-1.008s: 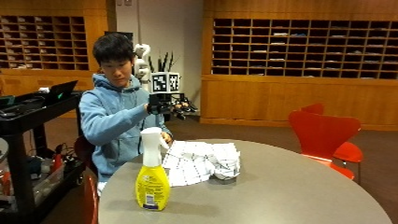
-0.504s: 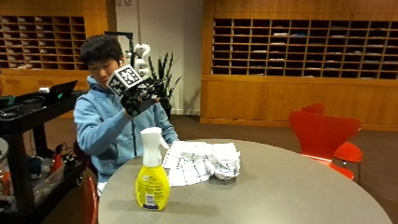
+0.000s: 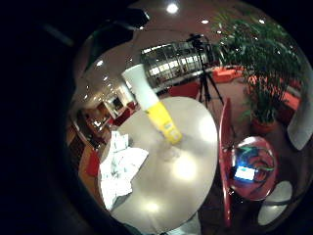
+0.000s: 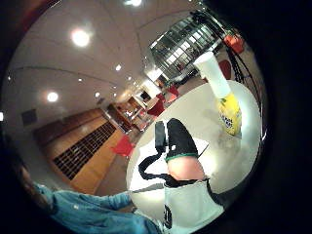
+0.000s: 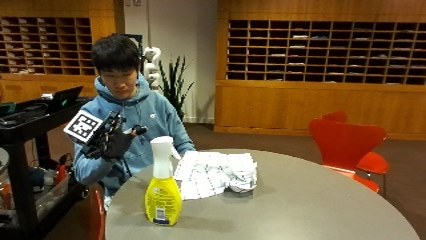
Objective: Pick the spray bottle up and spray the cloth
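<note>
Standing upright near the table's (image 5: 319, 210) front-left edge, the yellow spray bottle (image 5: 163, 192) with its white sprayer head is untouched; the white checked cloth (image 5: 213, 172) lies crumpled just behind it, toward the person's edge; the gloved right hand (image 5: 118, 142) hovers in the air beside the bottle, fingers relaxed, holding nothing; gripping, lifting and spraying are all left to do
</note>
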Tool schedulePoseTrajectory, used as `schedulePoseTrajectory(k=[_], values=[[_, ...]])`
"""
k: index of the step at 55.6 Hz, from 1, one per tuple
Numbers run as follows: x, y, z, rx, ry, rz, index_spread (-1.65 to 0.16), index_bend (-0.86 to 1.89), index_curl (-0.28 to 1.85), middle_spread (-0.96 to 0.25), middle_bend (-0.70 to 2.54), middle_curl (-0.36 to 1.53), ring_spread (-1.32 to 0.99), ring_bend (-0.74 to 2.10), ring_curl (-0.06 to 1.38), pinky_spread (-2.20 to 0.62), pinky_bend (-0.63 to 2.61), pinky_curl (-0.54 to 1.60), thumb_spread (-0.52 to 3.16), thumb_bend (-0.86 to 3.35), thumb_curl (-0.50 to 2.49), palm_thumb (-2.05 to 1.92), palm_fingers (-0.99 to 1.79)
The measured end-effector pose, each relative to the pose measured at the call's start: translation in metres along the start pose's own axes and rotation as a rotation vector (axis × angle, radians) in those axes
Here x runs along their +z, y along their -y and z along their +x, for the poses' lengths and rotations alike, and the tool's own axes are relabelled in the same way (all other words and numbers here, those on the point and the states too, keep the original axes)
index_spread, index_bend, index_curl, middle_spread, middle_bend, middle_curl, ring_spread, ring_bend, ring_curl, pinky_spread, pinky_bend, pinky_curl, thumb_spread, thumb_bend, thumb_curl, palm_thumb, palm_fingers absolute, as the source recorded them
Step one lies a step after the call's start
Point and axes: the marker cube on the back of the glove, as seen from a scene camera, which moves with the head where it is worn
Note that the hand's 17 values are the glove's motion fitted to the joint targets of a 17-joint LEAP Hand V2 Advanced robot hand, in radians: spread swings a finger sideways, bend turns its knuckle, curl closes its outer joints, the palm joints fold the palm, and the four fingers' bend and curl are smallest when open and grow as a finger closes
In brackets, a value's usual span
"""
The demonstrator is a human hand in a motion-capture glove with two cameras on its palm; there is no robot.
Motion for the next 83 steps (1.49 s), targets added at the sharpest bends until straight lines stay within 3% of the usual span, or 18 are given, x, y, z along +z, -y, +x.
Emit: schedulePoseTrajectory(k=[4, 35, 44, 52, 59, 64, 65, 74, 83], values=[[0.019, 0.024, 0.026, -0.004, 0.039, 0.115, -0.29, 0.11, 0.23, 0.01, 0.21, 0.31, 0.13, 0.34, 0.27, 0.23, 0.44, 0.34, 1.05, -0.02, 0.4, 0.67, 0.28], [0.123, 0.103, 0.058, 0.288, 0.426, 0.005, -0.2, 0.1, 0.17, 0.07, 0.24, 0.34, 0.12, 0.44, 0.3, 0.21, 0.52, 0.36, 1.01, -0.03, 0.38, 0.6, 0.19], [0.145, 0.129, 0.045, 0.288, 0.443, -0.026, -0.18, 0.08, 0.16, 0.11, 0.29, 0.35, 0.13, 0.48, 0.31, 0.2, 0.51, 0.35, 0.99, -0.03, 0.37, 0.59, 0.25], [0.159, 0.138, 0.038, 0.273, 0.414, -0.14, -0.17, 0.1, 0.15, 0.06, 0.36, 0.37, 0.06, 0.6, 0.33, 0.16, 0.45, 0.33, 0.96, -0.03, 0.36, 0.58, 0.51], [0.177, 0.152, 0.029, 0.321, 0.4, -0.109, -0.2, 0.23, 0.24, -0.06, 0.42, 0.39, -0.06, 0.62, 0.34, 0.05, 0.35, 0.3, 0.95, -0.01, 0.36, 0.62, 1.06], [0.19, 0.158, 0.02, 0.324, 0.399, -0.152, -0.2, 0.24, 0.3, -0.09, 0.32, 0.38, -0.12, 0.64, 0.37, -0.03, 0.37, 0.33, 0.94, 0.0, 0.39, 0.7, 1.2], [0.193, 0.158, 0.018, 0.317, 0.401, -0.167, -0.2, 0.2, 0.3, -0.1, 0.43, 0.42, -0.13, 0.63, 0.37, -0.05, 0.35, 0.33, 0.91, 0.02, 0.41, 0.75, 1.29], [0.221, 0.164, -0.007, 0.261, 0.372, -0.322, -0.21, 0.19, 0.35, -0.14, 0.5, 0.46, -0.17, 0.64, 0.4, -0.14, 0.39, 0.36, 0.62, -0.01, 0.52, 0.87, 1.33], [0.238, 0.167, -0.04, 0.099, 0.256, -0.573, -0.22, 0.2, 0.39, -0.14, 0.57, 0.49, -0.18, 0.65, 0.42, -0.2, 0.42, 0.38, 0.45, -0.03, 0.59, 0.89, 1.37]])
